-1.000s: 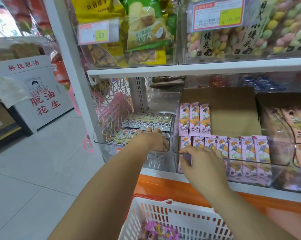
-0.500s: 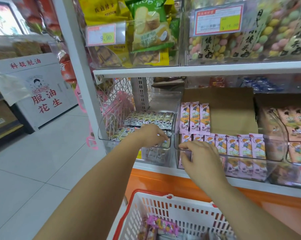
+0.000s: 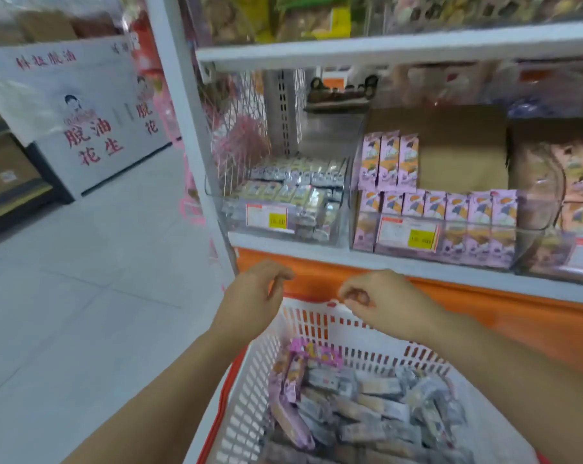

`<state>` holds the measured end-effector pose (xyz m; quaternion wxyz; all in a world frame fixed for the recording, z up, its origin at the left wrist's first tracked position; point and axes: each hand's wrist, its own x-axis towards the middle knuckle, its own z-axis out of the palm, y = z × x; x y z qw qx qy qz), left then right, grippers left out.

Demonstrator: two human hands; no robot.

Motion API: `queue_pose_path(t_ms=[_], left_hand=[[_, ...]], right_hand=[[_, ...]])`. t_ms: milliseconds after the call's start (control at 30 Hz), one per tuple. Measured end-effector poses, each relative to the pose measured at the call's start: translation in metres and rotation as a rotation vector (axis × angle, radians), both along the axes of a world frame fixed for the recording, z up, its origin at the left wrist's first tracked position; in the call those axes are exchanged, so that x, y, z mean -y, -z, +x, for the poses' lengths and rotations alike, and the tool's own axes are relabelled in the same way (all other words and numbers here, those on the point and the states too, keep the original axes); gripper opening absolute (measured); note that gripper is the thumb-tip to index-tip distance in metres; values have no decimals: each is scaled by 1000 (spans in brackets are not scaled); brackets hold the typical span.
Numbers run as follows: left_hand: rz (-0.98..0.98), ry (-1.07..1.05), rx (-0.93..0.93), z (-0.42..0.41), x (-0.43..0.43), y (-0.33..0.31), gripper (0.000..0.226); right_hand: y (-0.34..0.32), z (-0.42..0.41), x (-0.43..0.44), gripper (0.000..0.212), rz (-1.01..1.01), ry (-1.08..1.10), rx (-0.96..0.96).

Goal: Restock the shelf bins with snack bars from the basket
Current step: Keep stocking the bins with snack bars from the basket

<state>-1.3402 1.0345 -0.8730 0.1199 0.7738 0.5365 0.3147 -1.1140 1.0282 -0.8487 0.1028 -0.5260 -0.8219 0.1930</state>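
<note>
A white basket with a red rim stands below the shelf, holding several grey and purple snack bars. My left hand hovers over the basket's far left corner, fingers loosely curled, holding nothing. My right hand hangs over the basket's far rim with fingers loosely bent and empty. On the shelf, a clear left bin holds grey-and-yellow bars. The clear bin beside it holds purple bars in two rows.
A brown cardboard piece stands behind the purple bars. More bins of pink packets lie to the right. An orange panel runs under the shelf. The white shelf post and a tiled floor lie to the left.
Both hands have withdrawn from the shelf bins and dropped down to the basket's far rim. The view has tilted downward, showing more of the basket.
</note>
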Motion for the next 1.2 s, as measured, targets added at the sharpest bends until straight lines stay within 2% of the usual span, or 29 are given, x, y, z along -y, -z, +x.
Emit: queue_pose_path(t_ms=[200, 300, 400, 500, 600, 700, 833, 900, 1000, 1133, 1200], left_hand=[[-219, 65, -181, -6, 23, 81, 26], [-398, 139, -343, -1, 30, 124, 29], [-612, 220, -527, 5, 37, 165, 44], [-743, 265, -694, 4, 47, 196, 57], [-766, 301, -769, -1, 52, 212, 58], [-788, 294, -757, -1, 54, 216, 54], [-826, 292, -730, 2, 52, 210, 60], [-848, 273, -638, 1, 51, 200, 59], [-875, 227, -414, 3, 45, 168, 46], [-823, 229, -286, 9, 43, 102, 30], [-726, 171, -122, 10, 46, 70, 21]], right_hand=[[104, 16, 12, 27, -446, 15, 170], [142, 22, 13, 29, -553, -16, 272], [176, 27, 19, 33, -647, -83, 380], [206, 31, 28, 48, -679, -116, 513], [225, 34, 33, 51, -520, -204, 652], [234, 36, 36, 45, -382, -245, 699], [221, 33, 34, 34, -385, -181, 615], [205, 31, 27, 31, -467, -76, 443], [172, 26, 17, 26, -604, 30, 208], [96, 15, 11, 22, -607, -10, 129], [55, 11, 10, 23, -534, -31, 120]])
